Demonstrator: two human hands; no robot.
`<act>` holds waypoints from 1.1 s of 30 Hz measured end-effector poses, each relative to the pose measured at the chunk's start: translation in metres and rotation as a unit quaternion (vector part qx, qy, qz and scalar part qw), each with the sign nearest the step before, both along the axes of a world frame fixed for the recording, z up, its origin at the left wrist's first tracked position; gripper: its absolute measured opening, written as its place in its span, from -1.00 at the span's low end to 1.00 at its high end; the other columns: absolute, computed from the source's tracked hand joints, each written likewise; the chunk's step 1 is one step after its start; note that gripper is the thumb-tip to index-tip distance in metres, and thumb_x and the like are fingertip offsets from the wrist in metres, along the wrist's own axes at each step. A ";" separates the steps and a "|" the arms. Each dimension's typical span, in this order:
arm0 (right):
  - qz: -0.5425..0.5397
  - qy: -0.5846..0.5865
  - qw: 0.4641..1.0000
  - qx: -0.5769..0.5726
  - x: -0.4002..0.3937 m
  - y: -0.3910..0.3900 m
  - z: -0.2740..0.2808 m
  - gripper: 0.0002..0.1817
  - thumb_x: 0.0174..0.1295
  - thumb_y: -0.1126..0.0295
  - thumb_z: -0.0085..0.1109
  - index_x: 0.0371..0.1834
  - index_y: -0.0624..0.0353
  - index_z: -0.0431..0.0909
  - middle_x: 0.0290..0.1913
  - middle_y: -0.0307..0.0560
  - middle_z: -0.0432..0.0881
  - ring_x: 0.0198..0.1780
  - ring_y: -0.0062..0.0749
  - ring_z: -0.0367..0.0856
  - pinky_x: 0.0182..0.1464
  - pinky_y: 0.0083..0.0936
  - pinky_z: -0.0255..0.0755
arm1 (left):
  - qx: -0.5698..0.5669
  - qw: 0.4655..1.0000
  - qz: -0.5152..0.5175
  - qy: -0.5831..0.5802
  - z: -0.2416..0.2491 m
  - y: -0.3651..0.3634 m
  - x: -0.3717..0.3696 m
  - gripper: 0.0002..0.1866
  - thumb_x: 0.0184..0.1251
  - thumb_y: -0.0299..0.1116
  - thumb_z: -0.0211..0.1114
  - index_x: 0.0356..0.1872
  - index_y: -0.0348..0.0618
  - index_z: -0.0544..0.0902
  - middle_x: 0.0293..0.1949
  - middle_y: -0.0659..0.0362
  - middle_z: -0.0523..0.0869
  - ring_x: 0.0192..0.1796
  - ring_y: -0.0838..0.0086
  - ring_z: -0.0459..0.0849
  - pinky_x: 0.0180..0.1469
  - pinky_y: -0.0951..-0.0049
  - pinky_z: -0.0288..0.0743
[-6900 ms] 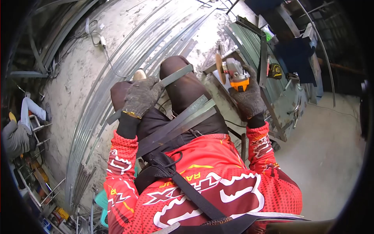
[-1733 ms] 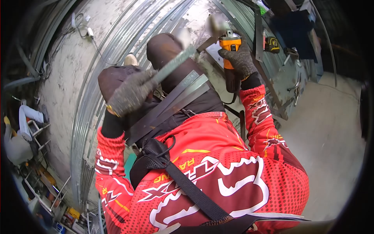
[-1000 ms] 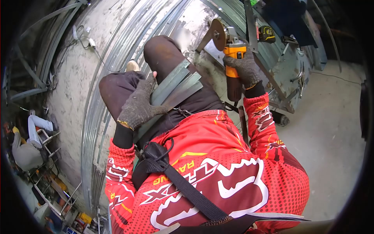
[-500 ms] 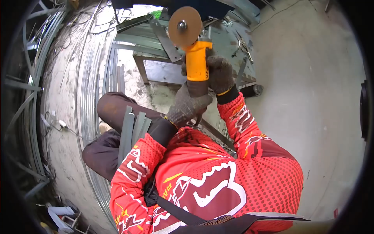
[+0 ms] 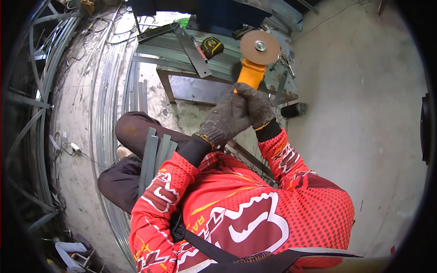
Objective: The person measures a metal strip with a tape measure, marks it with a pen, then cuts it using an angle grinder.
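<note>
An orange angle grinder (image 5: 251,75) is raised in front of me, its round brown disc (image 5: 250,48) facing up toward the camera. My left hand (image 5: 225,114), in a dark grey knit glove, is wrapped round the rear of the tool. Higher up and to the right, my gloved right hand (image 5: 257,103) is closed round the body just below the orange part. The two hands touch, and the grinder's rear end is hidden by them. Beyond them on the workbench (image 5: 175,68) lie a metal square (image 5: 193,52) and a black and yellow tape measure (image 5: 212,47).
Flat metal strips (image 5: 152,159) rest across my leg. Long metal profiles (image 5: 107,100) run along the floor at left, with a cable and white connector (image 5: 75,147). Locking pliers (image 5: 287,66) lie on the bench's right side. A black cylinder (image 5: 293,110) is beside the bench.
Both hands have swung the grinder to the right and lowered it. Its disc is now over the bench's right part, and the tape measure has come into view.
</note>
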State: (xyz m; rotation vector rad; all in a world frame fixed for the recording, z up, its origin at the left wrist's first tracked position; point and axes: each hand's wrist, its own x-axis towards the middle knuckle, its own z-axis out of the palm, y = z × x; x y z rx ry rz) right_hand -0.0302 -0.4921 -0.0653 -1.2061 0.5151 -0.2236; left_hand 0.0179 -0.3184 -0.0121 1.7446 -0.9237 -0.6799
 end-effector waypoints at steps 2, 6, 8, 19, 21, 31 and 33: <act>-0.039 0.019 0.996 0.078 0.003 -0.016 -0.001 -0.69 0.29 0.32 0.41 0.01 0.17 0.58 -0.18 -0.16 0.71 -0.26 -0.34 0.73 -0.16 -0.32 0.72 | 0.089 0.994 0.000 -0.055 -0.008 0.021 -0.002 -0.17 0.24 0.03 0.40 0.45 -0.28 0.41 0.29 -0.25 0.60 0.30 -0.09 0.63 0.33 0.03 0.51; 0.011 0.046 0.986 0.163 0.034 -0.089 -0.025 -0.65 0.25 0.35 0.43 0.06 0.11 0.56 -0.30 -0.11 0.70 -0.36 -0.25 0.73 -0.26 -0.28 0.73 | 0.060 0.974 0.085 -0.200 -0.009 0.094 0.015 -0.07 0.26 -0.03 0.46 0.54 -0.31 0.27 0.39 -0.27 0.49 0.42 -0.10 0.53 0.46 0.09 0.40; -0.070 0.073 0.989 0.105 0.046 -0.113 -0.029 -0.63 0.22 0.28 0.44 0.05 0.05 0.56 -0.31 -0.12 0.70 -0.37 -0.17 0.73 -0.25 -0.21 0.73 | 0.021 0.969 0.175 -0.172 -0.007 0.148 0.019 -0.18 0.27 -0.12 0.48 0.47 -0.29 0.37 0.33 -0.20 0.57 0.37 -0.06 0.58 0.42 0.11 0.45; -0.176 0.103 0.961 -0.187 0.071 -0.186 -0.015 -0.43 0.12 0.29 0.42 0.26 0.05 0.58 -0.05 -0.10 0.72 -0.14 -0.15 0.74 -0.07 -0.20 0.72 | 0.007 0.842 0.536 0.060 -0.056 0.339 -0.038 -0.47 0.46 -0.49 0.36 0.41 -0.26 0.47 0.18 0.09 0.67 0.23 0.44 0.65 0.31 0.36 0.52; -0.181 0.111 0.954 -0.212 0.071 -0.200 -0.014 -0.41 0.12 0.29 0.41 0.29 0.04 0.58 -0.02 -0.11 0.72 -0.10 -0.17 0.73 -0.04 -0.21 0.71 | 0.021 0.832 0.552 0.058 -0.075 0.355 -0.039 -0.48 0.45 -0.50 0.36 0.39 -0.27 0.49 0.16 0.09 0.68 0.23 0.43 0.65 0.31 0.37 0.52; -0.148 0.163 0.975 -0.039 0.053 -0.197 -0.018 -0.49 0.33 0.14 0.38 0.32 -0.03 0.54 0.05 -0.05 0.70 0.02 -0.09 0.71 0.14 -0.05 0.67 | 0.260 0.796 0.532 -0.128 -0.121 0.365 -0.046 -0.47 0.38 -0.08 0.41 0.24 -0.19 0.62 0.12 -0.09 0.73 0.17 0.09 0.72 0.24 0.18 0.57; -0.139 0.153 0.976 -0.074 0.058 -0.225 -0.034 -0.49 0.34 0.12 0.38 0.32 -0.04 0.54 0.06 -0.07 0.70 0.03 -0.09 0.71 0.15 -0.05 0.67 | 0.430 0.783 0.414 -0.177 -0.101 0.348 -0.043 -0.48 0.30 -0.08 0.41 0.19 -0.13 0.67 0.12 -0.09 0.74 0.13 -0.01 0.71 0.21 0.09 0.57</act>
